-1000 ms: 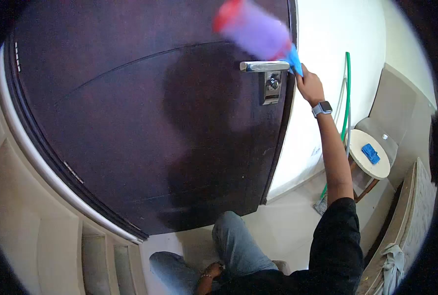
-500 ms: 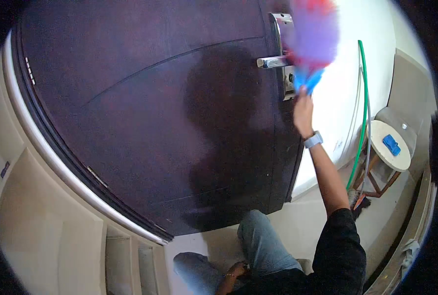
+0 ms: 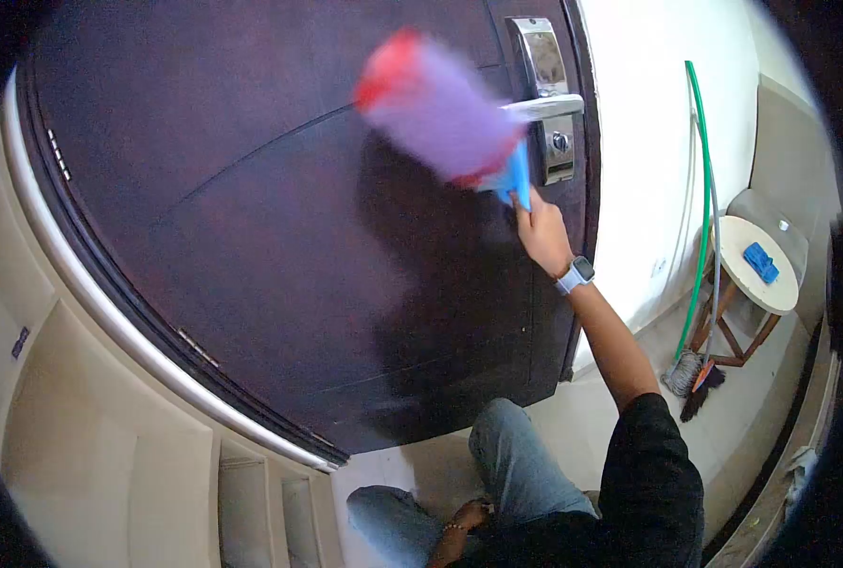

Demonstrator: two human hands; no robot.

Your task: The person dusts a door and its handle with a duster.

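Observation:
My right hand [image 3: 542, 232] is closed round the blue handle [image 3: 518, 180] of a fluffy duster [image 3: 440, 109]. The duster's head is purple with red at both ends, blurred by motion, and tilts up to the left in front of the dark wooden door [image 3: 279, 275]. Its lower right side overlaps the end of the silver lever handle [image 3: 549, 107]; whether they touch I cannot tell. A watch is on my right wrist. Low in the view, my left hand [image 3: 471, 514] lies by my thigh, its fingers too small and shaded to make out.
Pale shelving [image 3: 109, 445] lines the left side. To the right stand a round stool [image 3: 736, 251] with a blue cloth [image 3: 760, 262] on it, a green pole [image 3: 705, 199], a mop head [image 3: 683, 372] and a dark broom [image 3: 702, 393], near the white wall [image 3: 639, 189].
My right hand has swung the duster left and slightly down, from over the lock plate and wall onto the door panel. The lever handle and lock plate now show more fully. My left hand stays low.

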